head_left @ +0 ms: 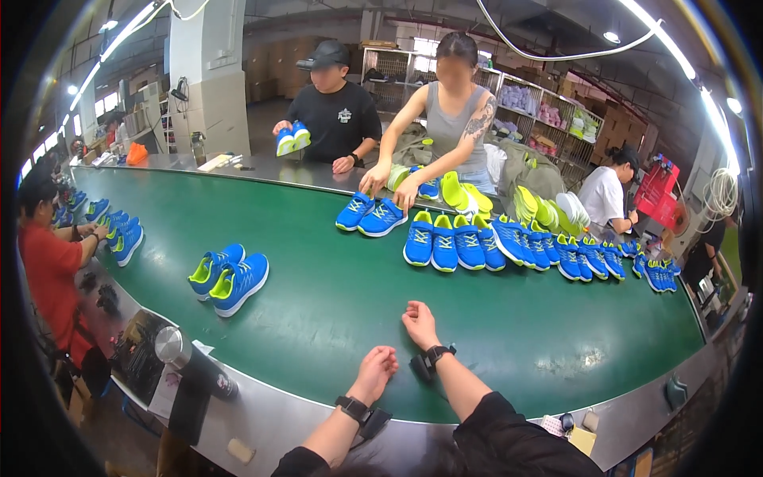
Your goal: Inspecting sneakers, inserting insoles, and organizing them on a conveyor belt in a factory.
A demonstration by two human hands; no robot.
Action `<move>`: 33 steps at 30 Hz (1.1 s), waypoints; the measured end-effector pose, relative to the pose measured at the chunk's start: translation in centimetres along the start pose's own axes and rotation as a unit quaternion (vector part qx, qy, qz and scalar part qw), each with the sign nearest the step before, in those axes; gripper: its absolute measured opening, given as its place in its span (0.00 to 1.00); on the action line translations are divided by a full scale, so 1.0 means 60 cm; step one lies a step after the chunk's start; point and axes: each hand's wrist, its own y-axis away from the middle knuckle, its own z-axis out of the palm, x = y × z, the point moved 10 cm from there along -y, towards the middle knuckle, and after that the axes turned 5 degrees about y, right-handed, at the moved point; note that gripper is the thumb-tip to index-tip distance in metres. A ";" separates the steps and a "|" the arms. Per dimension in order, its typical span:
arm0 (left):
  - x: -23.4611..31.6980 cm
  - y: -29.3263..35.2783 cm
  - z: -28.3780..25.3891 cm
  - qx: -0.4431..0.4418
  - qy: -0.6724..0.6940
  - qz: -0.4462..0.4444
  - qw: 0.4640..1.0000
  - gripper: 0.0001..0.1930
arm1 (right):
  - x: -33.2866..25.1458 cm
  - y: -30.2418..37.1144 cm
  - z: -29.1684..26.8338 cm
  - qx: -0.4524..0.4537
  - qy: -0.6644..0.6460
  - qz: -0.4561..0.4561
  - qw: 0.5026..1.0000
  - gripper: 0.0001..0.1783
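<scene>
Both of my hands are over the green conveyor belt at its near side, fingers loosely curled, with nothing visible in them. My left hand (377, 374) is nearer the belt's front edge. My right hand (420, 324) reaches a little farther in, apart from the left. Each wrist wears a dark strap with a small black device. To the left on the belt stands a pair of blue sneakers (241, 285) with lime lining and white soles, touched by neither hand. Beyond my right hand, a long row of similar sneakers (469, 242) runs along the far side.
Across the belt (334, 310), a person in a grey top (457, 119) handles two blue sneakers; a person in black (330, 119) holds another pair. Someone in red (56, 262) works at the left. A tumbler (195, 362) stands on the near metal ledge (270, 421). Lime insoles (548, 211) are stacked behind the row.
</scene>
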 end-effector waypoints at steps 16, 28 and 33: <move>-0.018 0.005 0.065 -0.018 -0.468 0.151 0.871 0.08 | 0.005 0.007 0.003 -0.042 -0.133 0.043 0.989 0.16; -0.040 0.010 0.037 0.063 -0.156 0.048 0.985 0.06 | -0.062 -0.219 0.239 -0.218 -0.245 0.215 0.920 0.32; -0.013 0.037 0.052 0.105 -0.283 0.111 0.947 0.10 | -0.111 -0.367 0.390 -0.226 -0.324 0.199 0.897 0.38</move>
